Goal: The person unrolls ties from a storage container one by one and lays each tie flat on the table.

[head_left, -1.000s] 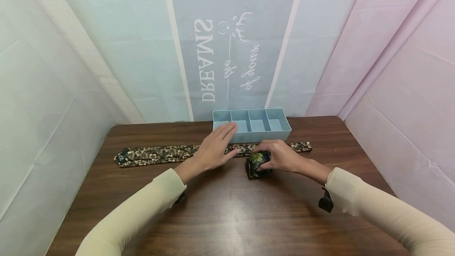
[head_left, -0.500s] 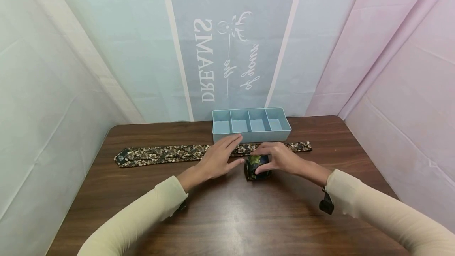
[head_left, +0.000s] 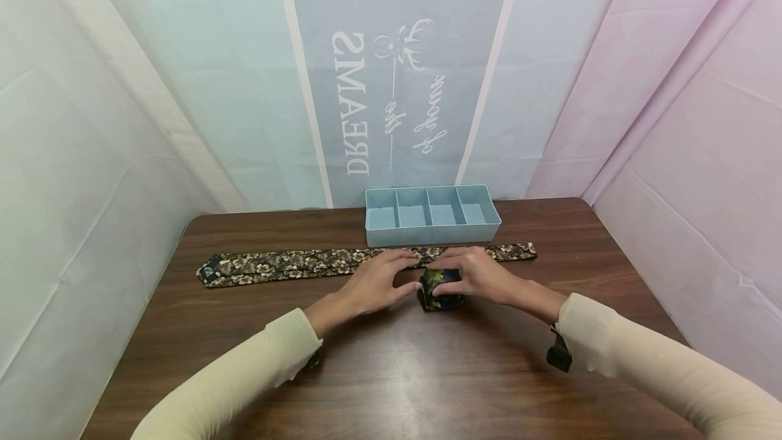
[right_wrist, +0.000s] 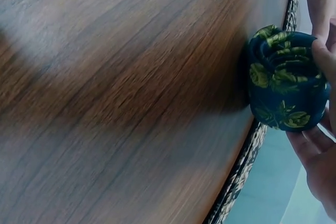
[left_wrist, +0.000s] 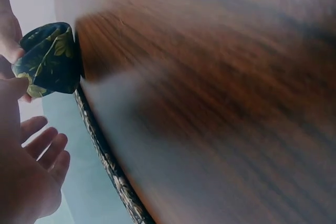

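Observation:
A dark blue necktie with yellow-green flowers is rolled up on the table, its coiled layers showing in the right wrist view. My right hand grips this roll from the right, thumb on the near side and fingers over the far side. Close to its left side is my left hand, fingers extended and slightly bent. The left thumb reaches the roll's edge in the left wrist view. Behind both hands lies a second necktie, black with cream and brown flowers, stretched out flat across the table. The hands hide parts of it.
A light blue box with several compartments stands behind the flat necktie, near the back edge of the brown wooden table. Fabric curtains hang behind and at both sides.
My left hand has come down and nearer from in front of the blue box to beside the rolled necktie. The right hand keeps hold of the roll, which has shifted slightly left.

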Tool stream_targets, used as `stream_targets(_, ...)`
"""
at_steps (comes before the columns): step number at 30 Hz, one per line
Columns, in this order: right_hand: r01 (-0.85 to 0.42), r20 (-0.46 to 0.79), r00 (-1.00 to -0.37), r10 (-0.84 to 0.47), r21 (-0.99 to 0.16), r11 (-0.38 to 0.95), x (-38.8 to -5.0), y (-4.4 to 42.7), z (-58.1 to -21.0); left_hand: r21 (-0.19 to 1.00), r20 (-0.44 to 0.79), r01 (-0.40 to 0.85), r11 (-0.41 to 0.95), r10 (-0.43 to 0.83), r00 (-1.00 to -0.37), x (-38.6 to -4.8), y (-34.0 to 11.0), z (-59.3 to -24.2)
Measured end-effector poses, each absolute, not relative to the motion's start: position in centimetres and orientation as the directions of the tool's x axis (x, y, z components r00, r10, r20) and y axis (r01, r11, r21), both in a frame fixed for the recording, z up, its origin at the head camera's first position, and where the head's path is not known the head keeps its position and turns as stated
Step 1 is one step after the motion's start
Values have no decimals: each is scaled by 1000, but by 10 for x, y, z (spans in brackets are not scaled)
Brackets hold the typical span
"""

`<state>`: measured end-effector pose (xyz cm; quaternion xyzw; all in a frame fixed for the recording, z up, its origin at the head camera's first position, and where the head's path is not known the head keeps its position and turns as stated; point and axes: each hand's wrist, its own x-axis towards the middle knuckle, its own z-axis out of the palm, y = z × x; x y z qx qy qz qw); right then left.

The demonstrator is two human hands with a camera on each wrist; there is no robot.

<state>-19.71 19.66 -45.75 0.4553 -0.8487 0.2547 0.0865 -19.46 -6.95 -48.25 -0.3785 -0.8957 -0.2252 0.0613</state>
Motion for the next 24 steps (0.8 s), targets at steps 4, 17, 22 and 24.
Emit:
stream_targets(4, -804, 353, -589, -727, -345, 484, -194, 192, -455, 374, 276, 699, 609, 647, -711, -192, -68, -482)
stream_targets(17, -794, 322, -606, -727, -283, 538, -188, 179, -449, 394, 256, 696, 600, 656, -710, -190, -65, -488)
stream_targets(22, -791, 300, -610, -734, -281, 543, -187, 176, -448, 397, 236, 686, 609, 655, -718, -189, -63, -490)
stream_targets(24, -796, 301, -605, -738, -273, 541, -187, 175, -448, 388, 233, 687, 615, 655, -718, -189, -63, -491)
